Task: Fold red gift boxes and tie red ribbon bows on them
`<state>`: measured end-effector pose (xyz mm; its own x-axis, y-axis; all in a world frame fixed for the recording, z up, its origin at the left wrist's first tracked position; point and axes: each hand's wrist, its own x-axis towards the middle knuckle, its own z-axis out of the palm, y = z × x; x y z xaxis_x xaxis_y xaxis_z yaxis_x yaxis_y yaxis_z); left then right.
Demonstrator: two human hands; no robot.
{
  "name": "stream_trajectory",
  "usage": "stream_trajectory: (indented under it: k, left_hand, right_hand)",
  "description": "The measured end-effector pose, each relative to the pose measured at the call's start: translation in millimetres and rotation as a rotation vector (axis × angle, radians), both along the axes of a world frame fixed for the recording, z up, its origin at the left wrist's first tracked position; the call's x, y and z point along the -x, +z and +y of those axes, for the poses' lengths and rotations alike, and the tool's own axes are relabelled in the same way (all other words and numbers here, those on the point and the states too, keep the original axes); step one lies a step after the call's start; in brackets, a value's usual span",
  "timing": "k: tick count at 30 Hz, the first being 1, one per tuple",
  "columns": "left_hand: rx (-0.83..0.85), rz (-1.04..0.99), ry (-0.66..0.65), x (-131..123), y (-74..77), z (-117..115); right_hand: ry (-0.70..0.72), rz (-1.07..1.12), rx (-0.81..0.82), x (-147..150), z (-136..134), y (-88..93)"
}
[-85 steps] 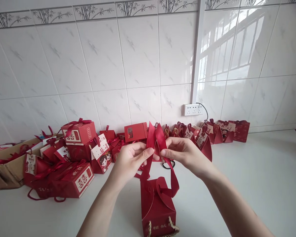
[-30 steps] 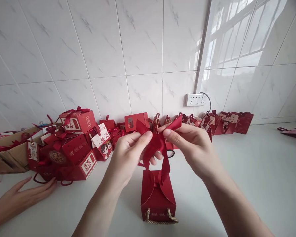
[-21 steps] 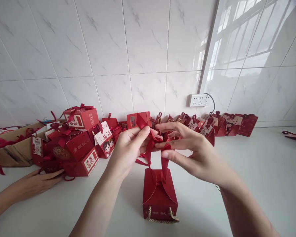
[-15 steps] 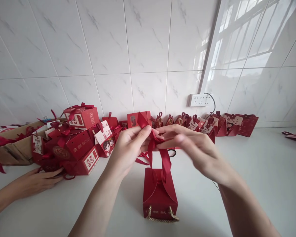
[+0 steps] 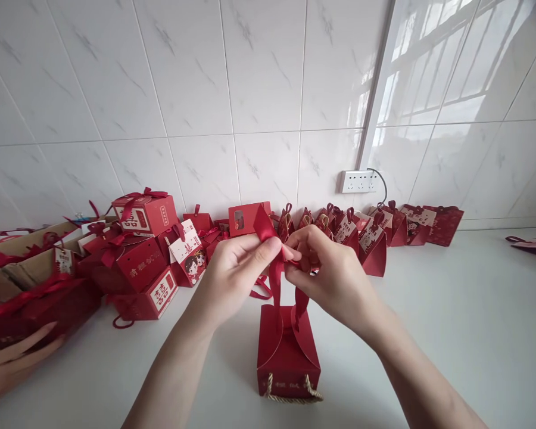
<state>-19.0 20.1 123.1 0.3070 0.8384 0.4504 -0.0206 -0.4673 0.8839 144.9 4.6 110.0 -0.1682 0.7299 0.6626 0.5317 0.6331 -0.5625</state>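
Note:
A small red gift box (image 5: pixel 288 351) with closed curved flaps and a twisted gold cord handle (image 5: pixel 295 398) stands on the white table in front of me. Red ribbon (image 5: pixel 275 285) rises from its top in two strands. Above the box, my left hand (image 5: pixel 245 268) pinches the ribbon between thumb and fingers, with one pointed end sticking up. My right hand (image 5: pixel 328 277) is closed on the ribbon just beside it, fingertips nearly touching the left ones. The ribbon between the fingertips is partly hidden.
Stacked red gift boxes (image 5: pixel 145 214) stand at the left beside an open cardboard carton (image 5: pixel 27 271). At far left another person's hand (image 5: pixel 20 363) holds a dark red box (image 5: pixel 49 310). Several small red boxes (image 5: pixel 373 256) line the tiled wall below a power strip (image 5: pixel 361 181).
My right hand's fingers have closed in from a spread pose onto the ribbon. The other person's hand has moved left, taking a dark red box from the pile.

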Motion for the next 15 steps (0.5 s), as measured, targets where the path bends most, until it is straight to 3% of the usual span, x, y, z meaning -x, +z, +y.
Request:
stream_trajectory:
  k: [5,8,15]
  left_hand:
    - [-0.055,0.115,-0.067,2.6,2.2,-3.3]
    - [-0.078,0.121,-0.101,4.9,4.7,-4.3]
    - [-0.113,0.168,-0.029,5.0,5.9,-5.2]
  right_hand:
    - [-0.017,-0.068,-0.089,3.0,2.3,-0.4]
    - [0.000,-0.085,-0.054,2.3,0.8,1.2]
    - [-0.007,-0.050,0.021,-0.9,0.9,3.5]
